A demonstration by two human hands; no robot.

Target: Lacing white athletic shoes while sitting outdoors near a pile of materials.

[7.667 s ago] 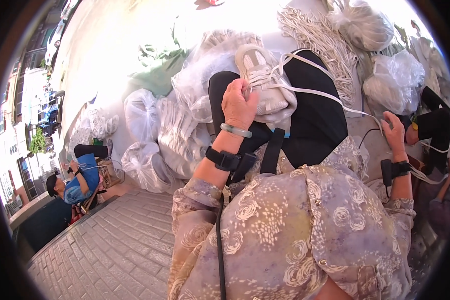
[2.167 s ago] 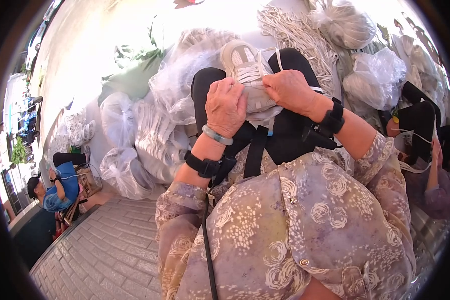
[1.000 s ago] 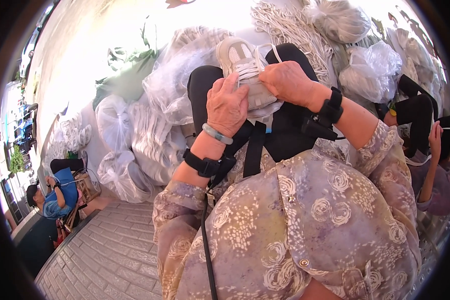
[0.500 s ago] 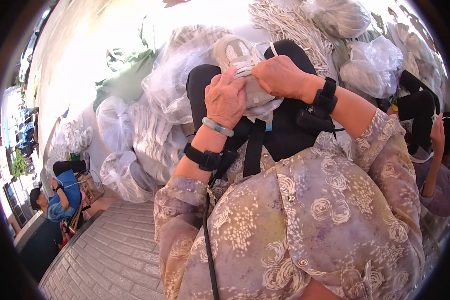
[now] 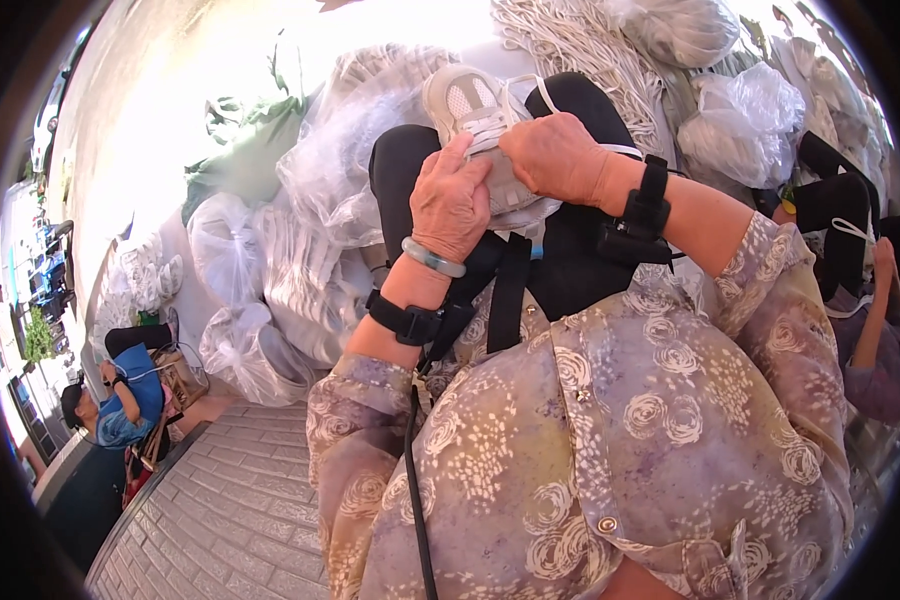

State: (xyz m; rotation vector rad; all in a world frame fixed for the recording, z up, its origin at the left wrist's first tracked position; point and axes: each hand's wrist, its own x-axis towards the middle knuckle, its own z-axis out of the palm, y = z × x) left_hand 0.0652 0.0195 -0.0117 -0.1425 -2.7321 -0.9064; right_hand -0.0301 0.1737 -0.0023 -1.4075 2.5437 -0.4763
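Note:
A pale grey-beige sneaker (image 5: 460, 90) rests between my knees, its toe pointing away from me. White shoelace (image 5: 486, 129) crosses its front, and a loose length loops out over my right knee. My left hand (image 5: 448, 205) grips the sneaker's left side, with its fingers pressed along the lacing. On the other side, my right hand (image 5: 555, 157) is closed in a pinch at the lace by the eyelets. Its fingertips are partly hidden behind the hand itself. The heel end lies on a clear plastic wrap in my lap.
Clear plastic bags (image 5: 345, 150) of pale items lie beyond my left knee, near a green bag (image 5: 240, 150). A heap of white laces (image 5: 580, 50) spreads at the far right, beside more bags (image 5: 745, 125). Co-workers sit at far left (image 5: 135, 390) and right (image 5: 875, 300).
My hands and the sneaker stay almost in place, with only a slight shift in the view. At the right, the co-worker's hand has lowered a little with a white lace.

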